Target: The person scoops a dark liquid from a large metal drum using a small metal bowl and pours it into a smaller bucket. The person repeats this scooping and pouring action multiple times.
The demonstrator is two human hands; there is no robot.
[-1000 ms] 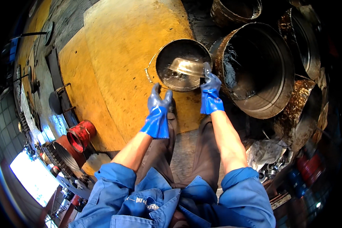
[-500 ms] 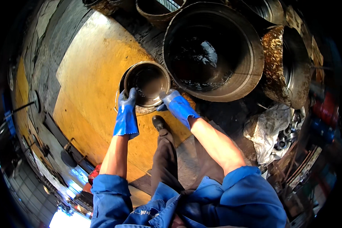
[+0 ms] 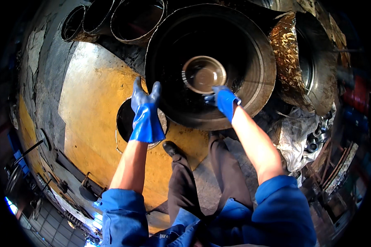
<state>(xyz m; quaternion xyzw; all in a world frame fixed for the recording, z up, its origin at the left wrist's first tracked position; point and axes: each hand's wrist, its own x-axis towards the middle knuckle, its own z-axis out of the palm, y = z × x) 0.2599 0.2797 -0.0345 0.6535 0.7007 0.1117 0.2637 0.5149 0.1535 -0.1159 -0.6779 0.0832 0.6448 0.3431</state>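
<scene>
grimy workshop floor with a big yellow patch [image 3: 90, 123] and a row of rusty drums along the top. right hand [image 3: 224, 101] in a blue glove, fingers closed on the rim of a small metal bowl [image 3: 204, 74], holding it down inside the big drum [image 3: 210, 61]. left hand [image 3: 145, 113] raised, fingers spread, holding nothing, over a dark pan [image 3: 125, 119] on the floor. looks like mid-dip or scoop; next probably needs a steady level lift clear of the rim.
</scene>
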